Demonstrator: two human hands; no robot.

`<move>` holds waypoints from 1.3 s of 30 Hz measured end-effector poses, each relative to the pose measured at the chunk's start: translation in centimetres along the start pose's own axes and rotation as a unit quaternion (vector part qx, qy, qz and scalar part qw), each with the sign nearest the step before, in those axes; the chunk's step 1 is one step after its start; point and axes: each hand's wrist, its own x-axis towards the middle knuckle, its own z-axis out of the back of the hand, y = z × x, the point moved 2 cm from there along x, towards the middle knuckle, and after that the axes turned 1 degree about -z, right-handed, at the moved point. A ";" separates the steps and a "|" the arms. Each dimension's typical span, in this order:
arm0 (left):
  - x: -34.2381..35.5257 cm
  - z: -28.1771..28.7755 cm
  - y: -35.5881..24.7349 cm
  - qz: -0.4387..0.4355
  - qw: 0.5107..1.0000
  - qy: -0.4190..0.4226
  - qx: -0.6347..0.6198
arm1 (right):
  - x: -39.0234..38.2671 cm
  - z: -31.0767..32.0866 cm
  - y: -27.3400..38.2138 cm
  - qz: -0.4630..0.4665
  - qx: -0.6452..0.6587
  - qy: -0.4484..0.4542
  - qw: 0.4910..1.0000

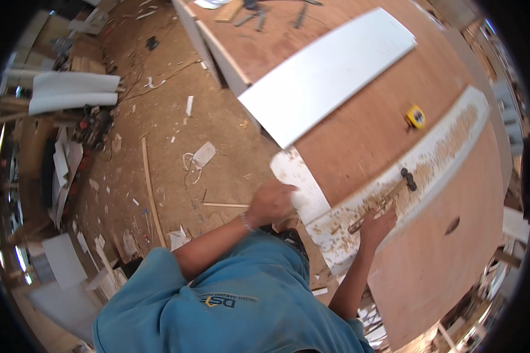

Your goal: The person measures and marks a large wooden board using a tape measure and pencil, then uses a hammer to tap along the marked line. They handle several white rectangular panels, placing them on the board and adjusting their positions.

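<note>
Head view: hammer on white board
Right grip: at hammer — clamped or not, I can't tell
Left grip: blurred — can't tell

Brown, earthen-looking floor is stretching from eight to eleven o'clock; pale scraps are littering it. Long wooden strip is lying there at nine o'clock. Curled white sheets are resting at ten, above dark clutter. Flat white panels are sitting at eight. Bright light is showing just past eight, near rim of view. Plywood-topped workbench is filling space from twelve to five. Loose offcuts are crowding ground at five, beyond its edge.
</note>
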 end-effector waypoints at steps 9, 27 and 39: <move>20.8 19.7 24.9 0.061 0.959 -0.119 0.250 | -4.1 -4.8 22.5 0.184 0.053 0.071 0.979; 17.8 32.7 44.1 -0.217 0.774 0.514 0.299 | -17.5 -7.2 37.3 -0.036 0.116 0.301 0.946; 13.2 32.8 6.8 -0.254 0.787 0.548 0.126 | -29.2 -10.5 24.8 -0.081 0.299 0.270 0.912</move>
